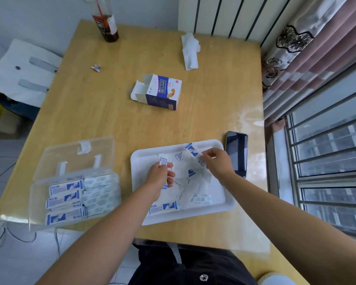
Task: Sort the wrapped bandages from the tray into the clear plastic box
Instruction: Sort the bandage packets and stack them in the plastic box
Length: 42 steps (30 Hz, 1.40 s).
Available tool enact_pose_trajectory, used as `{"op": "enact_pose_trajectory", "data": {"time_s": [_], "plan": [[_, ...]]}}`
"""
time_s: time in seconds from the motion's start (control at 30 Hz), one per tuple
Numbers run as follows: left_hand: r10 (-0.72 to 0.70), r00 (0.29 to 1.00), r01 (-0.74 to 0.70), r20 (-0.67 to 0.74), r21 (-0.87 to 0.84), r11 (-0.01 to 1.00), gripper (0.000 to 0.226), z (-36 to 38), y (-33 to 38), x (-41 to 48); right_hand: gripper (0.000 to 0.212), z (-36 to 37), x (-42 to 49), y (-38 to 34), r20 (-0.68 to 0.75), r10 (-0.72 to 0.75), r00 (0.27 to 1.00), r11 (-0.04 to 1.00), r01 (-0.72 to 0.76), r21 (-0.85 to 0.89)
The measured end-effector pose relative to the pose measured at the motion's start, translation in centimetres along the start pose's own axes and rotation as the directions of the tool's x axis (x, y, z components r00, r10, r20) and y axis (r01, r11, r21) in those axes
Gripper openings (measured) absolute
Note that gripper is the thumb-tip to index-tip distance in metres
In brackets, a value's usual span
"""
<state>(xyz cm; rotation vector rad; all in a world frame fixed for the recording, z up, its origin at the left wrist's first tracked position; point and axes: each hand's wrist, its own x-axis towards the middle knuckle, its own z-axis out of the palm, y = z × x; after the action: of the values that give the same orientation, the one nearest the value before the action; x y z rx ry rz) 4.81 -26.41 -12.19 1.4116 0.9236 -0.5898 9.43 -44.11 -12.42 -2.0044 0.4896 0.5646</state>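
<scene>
1. The table (103, 103) looks like light wood, smooth, under a clear glossy film that shines at the right of the frame.
2. The tray (142, 161) is smooth white plastic, nearly matt.
3. The box (56, 153) at lower left is clear, glossy plastic.
4. The wrapped bandages (163, 207) have thin, matt printed paper wrappers.
5. The carton (162, 93) at centre is printed cardboard.
6. The phone (236, 153) has a glossy black face.
7. The tissue (190, 51) is soft, creased paper.
8. The curtain (296, 58) at upper right is cloth with a satin sheen.
</scene>
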Motion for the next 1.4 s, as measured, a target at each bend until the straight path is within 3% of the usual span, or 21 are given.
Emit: {"op": "enact_pose_trajectory", "data": {"time_s": [0.1,0.27,0.37,0.47,0.53,0.63,0.8,1.0,1.17,1.4], "plan": [[-0.019,0.999,0.012,-0.029,-0.206,0.979,0.018,0.9,0.3,-0.2,0.014,1.0,-0.9,-0.9,0.163,0.062,0.985,0.965,-0.101,0.242],[-0.046,0.999,0.049,0.018,-0.354,0.934,0.041,2.5,0.7,-0.9,0.013,3.2,-2.6,-2.0,0.347,0.004,0.938,0.959,-0.102,0.264],[0.023,0.997,-0.038,-0.073,-0.216,0.976,0.03,2.5,0.0,-0.4,0.005,3.5,-2.5,-2.0,0.373,-0.026,0.927,0.986,-0.038,0.165],[0.081,0.99,-0.101,-0.119,-0.171,0.98,0.021,1.5,-0.2,-0.3,0.013,3.2,-1.4,-1.2,0.145,-0.011,0.989,0.997,0.021,-0.074],[0.029,0.994,-0.05,-0.106,-0.204,0.978,0.019,0.7,-0.2,-0.3,0.031,2.9,-0.7,-0.7,0.015,0.003,1.0,0.964,0.001,-0.267],[-0.01,1.0,0.008,-0.024,-0.107,0.994,0.026,-0.4,-0.7,-0.2,0.042,3.9,-0.3,-0.7,0.014,0.007,1.0,0.907,-0.001,-0.42],[0.035,0.996,-0.039,0.08,0.055,0.998,0.035,-0.5,-0.9,-0.5,0.022,5.3,-0.2,-0.4,0.079,-0.045,0.996,0.841,0.08,-0.535],[0.007,0.996,-0.016,0.084,0.103,0.995,0.03,-0.3,-1.0,0.1,0.02,2.5,0.5,-0.5,0.241,-0.031,0.97,0.906,0.129,-0.404],[0.026,0.999,-0.03,0.031,0.116,0.993,0.017,-0.2,-0.8,0.6,0.015,1.0,0.5,0.5,0.269,0.037,0.962,0.984,0.012,-0.18],[0.086,0.985,-0.124,0.15,0.261,0.957,0.009,0.0,-0.9,0.0,0.009,1.2,-0.5,-0.1,0.35,0.036,0.936,0.997,-0.056,0.046]]}}
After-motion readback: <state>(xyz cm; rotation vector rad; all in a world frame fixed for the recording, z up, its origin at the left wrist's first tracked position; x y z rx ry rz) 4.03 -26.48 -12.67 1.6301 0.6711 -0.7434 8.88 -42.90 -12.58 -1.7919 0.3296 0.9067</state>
